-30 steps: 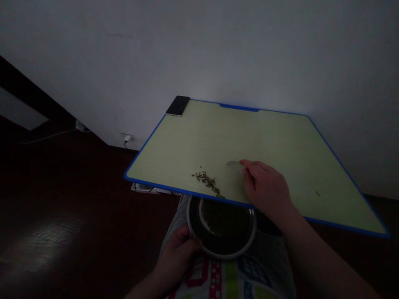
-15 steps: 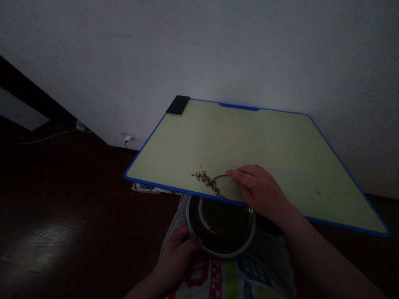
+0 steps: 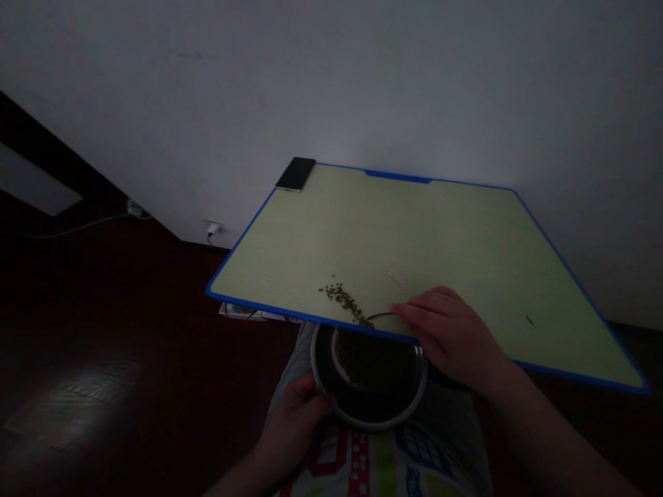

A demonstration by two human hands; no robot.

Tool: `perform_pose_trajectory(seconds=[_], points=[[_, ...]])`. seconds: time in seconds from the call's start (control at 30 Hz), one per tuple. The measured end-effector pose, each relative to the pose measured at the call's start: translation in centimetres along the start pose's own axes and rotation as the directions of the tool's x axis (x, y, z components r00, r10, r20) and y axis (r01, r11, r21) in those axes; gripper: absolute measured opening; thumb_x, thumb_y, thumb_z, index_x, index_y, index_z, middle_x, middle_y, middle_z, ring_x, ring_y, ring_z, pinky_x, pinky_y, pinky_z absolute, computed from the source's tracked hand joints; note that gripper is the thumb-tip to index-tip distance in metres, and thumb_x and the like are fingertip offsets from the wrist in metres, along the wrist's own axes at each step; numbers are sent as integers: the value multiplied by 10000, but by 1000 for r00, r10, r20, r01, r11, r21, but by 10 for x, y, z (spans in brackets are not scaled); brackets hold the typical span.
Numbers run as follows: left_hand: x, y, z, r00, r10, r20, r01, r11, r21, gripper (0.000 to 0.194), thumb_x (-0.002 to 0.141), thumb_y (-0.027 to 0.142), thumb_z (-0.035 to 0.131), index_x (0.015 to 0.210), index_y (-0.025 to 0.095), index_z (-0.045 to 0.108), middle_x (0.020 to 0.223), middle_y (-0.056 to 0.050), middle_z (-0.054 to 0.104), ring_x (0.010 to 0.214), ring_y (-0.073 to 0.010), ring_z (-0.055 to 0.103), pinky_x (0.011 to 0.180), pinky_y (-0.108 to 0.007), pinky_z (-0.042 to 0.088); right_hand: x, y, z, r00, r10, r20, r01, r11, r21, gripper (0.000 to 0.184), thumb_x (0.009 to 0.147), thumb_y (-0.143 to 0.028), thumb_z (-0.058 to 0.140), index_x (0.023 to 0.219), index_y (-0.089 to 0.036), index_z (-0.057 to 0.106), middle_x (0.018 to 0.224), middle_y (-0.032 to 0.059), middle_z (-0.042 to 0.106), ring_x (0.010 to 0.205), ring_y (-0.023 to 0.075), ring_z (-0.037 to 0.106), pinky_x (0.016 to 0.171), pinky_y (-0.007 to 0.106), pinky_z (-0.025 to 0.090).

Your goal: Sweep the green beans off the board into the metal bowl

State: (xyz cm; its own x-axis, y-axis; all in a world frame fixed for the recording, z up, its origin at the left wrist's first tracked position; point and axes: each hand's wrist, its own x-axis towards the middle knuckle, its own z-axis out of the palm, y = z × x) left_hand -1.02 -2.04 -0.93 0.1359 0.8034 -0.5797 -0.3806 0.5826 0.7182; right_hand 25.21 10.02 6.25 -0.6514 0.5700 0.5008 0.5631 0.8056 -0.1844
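A pale green tabletop with a blue rim (image 3: 290, 314) stands before me in dim light. A small heap of dark beans (image 3: 344, 298) lies near its front edge. My right hand (image 3: 453, 335) rests at that edge, fingers curled on a small clear round lid-like thing (image 3: 383, 317) that touches the beans. Below the edge, my left hand (image 3: 293, 424) grips the rim of a round metal bowl (image 3: 367, 417) on my lap; the bowl has dark contents.
A dark phone (image 3: 295, 173) lies at the table's far left corner. A white wall stands behind. A plug and cable (image 3: 211, 230) sit at the wall's foot on the dark floor. My patterned clothing (image 3: 373, 462) shows under the bowl.
My right hand has drawn the clear round thing from the table's middle toward the front edge, reaching the beans above the bowl. The left hand and bowl have stayed put.
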Motion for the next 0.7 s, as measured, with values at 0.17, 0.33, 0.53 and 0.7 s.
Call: perform_pose_trajectory(seconds=[0.17, 0.33, 0.53, 0.7], points=[[-1, 0, 0, 1000, -13, -8, 13, 1000, -29, 158, 663, 249, 827, 817, 232, 859, 819, -50, 884, 893, -357, 815, 978, -505, 589, 3, 0, 1, 1000, 21, -11, -21, 1000, 9, 367, 1002, -69, 541, 1227, -207, 796, 918, 68, 810, 813, 211, 713, 777, 382, 556], [-3, 6, 7, 1000, -17, -1, 17, 999, -50, 110, 639, 254, 838, 749, 251, 852, 746, -22, 873, 810, -340, 815, 941, -497, 606, 6, 1, 4, 1000, -17, -12, 17, 1000, 5, 350, 1017, -71, 527, 1212, -197, 789, 941, 69, 820, 818, 202, 719, 798, 381, 547], [-2, 9, 7, 1000, -12, 1, 12, 1000, -25, 108, 648, 277, 838, 751, 252, 858, 782, -36, 886, 868, -369, 822, 971, -534, 597, -1, 2, 0, 999, -39, 6, 39, 999, 20, 364, 997, -66, 526, 1222, -195, 781, 948, 64, 818, 817, 201, 718, 792, 381, 535], [0, 6, 4, 1000, -9, -26, 9, 1000, -3, 115, 640, 278, 837, 750, 250, 860, 813, -43, 894, 886, -361, 816, 971, -514, 593, -5, 3, -2, 1000, -18, 7, 17, 999, 30, 389, 1000, -87, 546, 1265, -235, 790, 951, 62, 818, 814, 204, 714, 806, 389, 542]])
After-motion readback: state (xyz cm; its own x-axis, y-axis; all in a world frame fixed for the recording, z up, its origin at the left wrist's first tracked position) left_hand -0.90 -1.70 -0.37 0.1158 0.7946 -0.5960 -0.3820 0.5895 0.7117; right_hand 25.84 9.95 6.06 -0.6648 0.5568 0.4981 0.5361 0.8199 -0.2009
